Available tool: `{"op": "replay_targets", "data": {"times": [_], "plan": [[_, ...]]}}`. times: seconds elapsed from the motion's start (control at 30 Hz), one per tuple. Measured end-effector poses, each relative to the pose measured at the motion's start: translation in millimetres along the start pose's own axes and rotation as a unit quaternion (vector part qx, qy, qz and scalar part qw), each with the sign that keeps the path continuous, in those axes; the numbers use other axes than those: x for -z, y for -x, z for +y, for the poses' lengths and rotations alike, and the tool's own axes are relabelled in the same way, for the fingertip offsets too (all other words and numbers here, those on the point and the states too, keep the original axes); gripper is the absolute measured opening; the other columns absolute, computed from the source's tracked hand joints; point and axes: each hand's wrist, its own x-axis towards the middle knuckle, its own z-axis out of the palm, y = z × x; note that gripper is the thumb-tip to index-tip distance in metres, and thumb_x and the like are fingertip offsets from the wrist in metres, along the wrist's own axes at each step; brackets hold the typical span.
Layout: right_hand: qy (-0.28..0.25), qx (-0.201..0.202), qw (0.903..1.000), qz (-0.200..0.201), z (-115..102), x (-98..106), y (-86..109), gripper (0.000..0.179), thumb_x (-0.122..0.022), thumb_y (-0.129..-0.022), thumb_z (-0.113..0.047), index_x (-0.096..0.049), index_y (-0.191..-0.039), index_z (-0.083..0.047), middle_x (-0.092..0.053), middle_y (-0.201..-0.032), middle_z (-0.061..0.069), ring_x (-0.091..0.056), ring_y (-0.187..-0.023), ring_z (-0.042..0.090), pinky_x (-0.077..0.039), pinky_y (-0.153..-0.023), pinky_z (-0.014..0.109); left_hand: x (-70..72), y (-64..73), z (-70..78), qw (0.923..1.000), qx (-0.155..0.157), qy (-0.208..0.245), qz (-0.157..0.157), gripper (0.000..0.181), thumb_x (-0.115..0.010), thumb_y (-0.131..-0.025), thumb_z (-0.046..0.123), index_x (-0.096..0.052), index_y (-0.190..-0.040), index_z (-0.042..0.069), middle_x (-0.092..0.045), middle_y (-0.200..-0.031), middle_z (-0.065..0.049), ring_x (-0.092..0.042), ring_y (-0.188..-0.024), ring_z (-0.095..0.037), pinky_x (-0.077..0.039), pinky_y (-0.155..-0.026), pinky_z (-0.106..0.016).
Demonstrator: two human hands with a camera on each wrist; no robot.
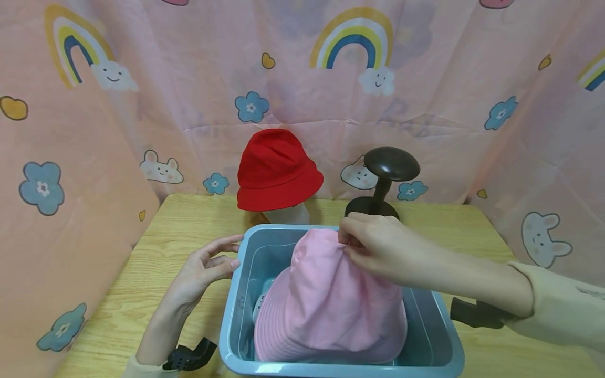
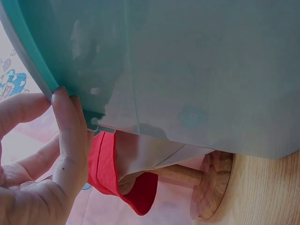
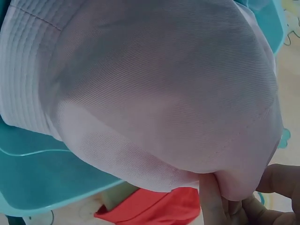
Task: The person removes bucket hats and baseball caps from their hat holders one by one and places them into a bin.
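Currently, right hand pinches the crown of the pink hat inside the tub, left hand, fingers bent, pinching the tub's rim; even grip probably best for limp cloth.

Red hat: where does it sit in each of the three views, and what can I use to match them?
Head: red hat just left of centre, behind the blue basin.
Left wrist: red hat low, left of centre, below the basin's wall and partly hidden.
Right wrist: red hat at the bottom edge near centre, below the pink hat, only partly in frame.
Shared landmark: the blue basin, in all three.
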Motion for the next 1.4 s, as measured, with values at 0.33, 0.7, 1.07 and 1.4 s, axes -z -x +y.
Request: {"op": "replay_targets", "data": {"times": [0.33, 0.7, 1.07, 1.4], "plan": [[0.011, -0.019, 0.9989, -0.042, 1.7, -12.3, 3.9, 0.019, -0.067, -0.079, -0.002, -0.059, -0.082, -0.019, -0.054, -0.076, -0.011, -0.05, -0.064, 0.001, -0.046, -0.059, 0.018, 0.2, -0.1, 0.3, 1.0, 0.002, 0.004, -0.001, 0.051, -0.062, -0.091, 0.011, -0.046, -0.139, 0.003, -0.052, -0.124, -0.016, -0.07, -0.089, -0.013, -0.056, -0.082, -0.034], [0.001, 0.009, 0.9947, -0.103, 4.9, -23.6, 7.6, 0.022, -0.071, -0.079, -0.003, -0.064, -0.094, -0.017, -0.052, -0.08, -0.006, -0.046, -0.062, 0.0, -0.044, -0.057, 0.016, 1.3, 1.1, -1.2, 1.0, -0.001, 0.004, -0.001, 0.05, -0.061, -0.092, 0.011, -0.046, -0.139, 0.002, -0.053, -0.12, -0.009, -0.07, -0.09, -0.013, -0.057, -0.081, -0.033], [0.013, 0.023, 0.9916, -0.126, 2.9, -34.8, 11.0, 0.043, -0.072, -0.081, -0.009, -0.061, -0.123, -0.017, -0.055, -0.09, -0.002, -0.048, -0.07, 0.005, -0.047, -0.061, 0.017, 1.2, 0.5, -0.7, 0.9999, -0.005, 0.006, -0.006, 0.05, -0.06, -0.092, 0.01, -0.046, -0.139, 0.003, -0.054, -0.119, -0.007, -0.07, -0.088, -0.014, -0.056, -0.082, -0.033], [0.015, 0.039, 0.9846, -0.17, 7.6, -45.1, 8.4, 0.051, -0.072, -0.082, -0.011, -0.059, -0.13, -0.017, -0.061, -0.119, 0.005, -0.062, -0.099, 0.02, -0.056, -0.079, 0.032, 0.5, 0.9, -0.4, 0.9999, -0.006, 0.008, -0.006, 0.05, -0.06, -0.092, 0.009, -0.046, -0.139, 0.002, -0.054, -0.12, -0.008, -0.07, -0.088, -0.013, -0.057, -0.082, -0.033]]}}
